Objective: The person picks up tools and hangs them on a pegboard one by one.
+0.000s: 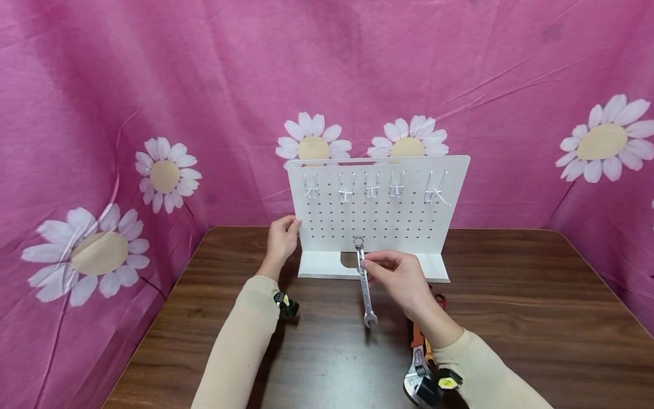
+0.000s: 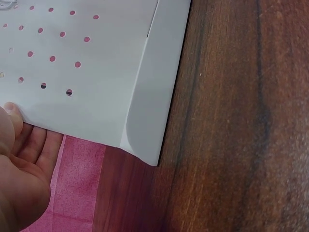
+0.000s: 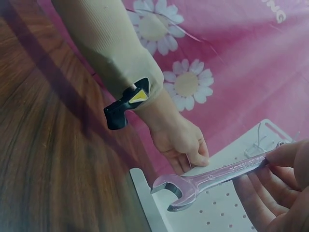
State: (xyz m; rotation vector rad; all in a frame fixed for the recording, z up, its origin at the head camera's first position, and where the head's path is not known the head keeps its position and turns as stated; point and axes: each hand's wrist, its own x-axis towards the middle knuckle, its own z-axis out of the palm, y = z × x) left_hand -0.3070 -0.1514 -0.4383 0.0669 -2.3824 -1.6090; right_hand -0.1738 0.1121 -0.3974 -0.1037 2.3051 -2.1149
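Observation:
A white pegboard stand [image 1: 378,221] stands upright on the table, with several wire hooks [image 1: 372,186] along its upper part. My left hand [image 1: 283,238] grips the board's left edge, thumb on the front and fingers behind, as the left wrist view [image 2: 24,159] also shows. In front of the board, my right hand [image 1: 401,278] pinches a silver combination wrench [image 1: 365,289] near its upper half. The wrench's ring end points up and its open end hangs down above the table; that open end [image 3: 178,191] is close in the right wrist view.
Beneath my right forearm lie an adjustable wrench [image 1: 416,375] and other tools with orange and red handles, partly hidden. The dark wooden table [image 1: 521,318] reaches back to a pink curtain [image 1: 245,113] with printed daisies.

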